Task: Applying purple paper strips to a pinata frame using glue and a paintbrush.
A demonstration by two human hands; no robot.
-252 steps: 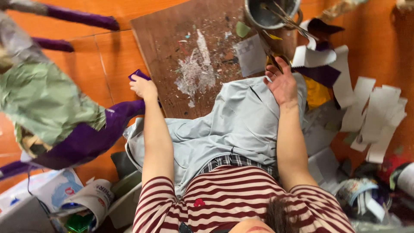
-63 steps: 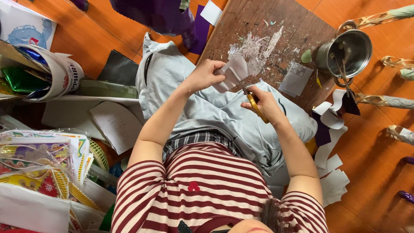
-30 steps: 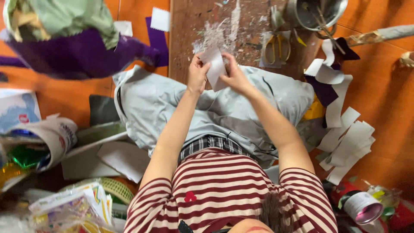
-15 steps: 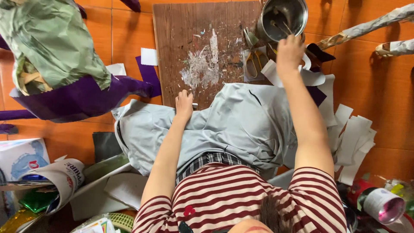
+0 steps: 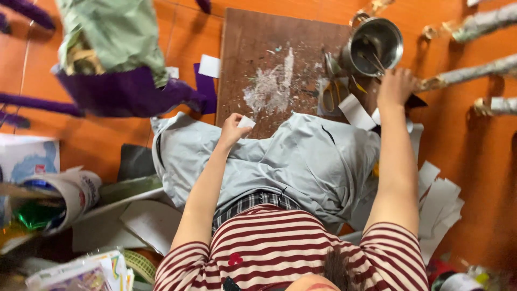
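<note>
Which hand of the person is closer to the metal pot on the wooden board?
The right hand: it reaches up right beside the metal pot, just below its rim. The left hand is far off, holding a small white paper piece at the board's near edge.

Board (image 5: 280, 59) laid on floor ahead of lap; pot (image 5: 374, 46) set at its right edge. Left hand (image 5: 232, 129) placed at board's near edge, paper piece (image 5: 246, 122) held; right hand (image 5: 396, 86) extended just below pot; paper strips (image 5: 439, 199) scattered right

One metal pot (image 5: 374, 46), one board (image 5: 269, 59)
</note>
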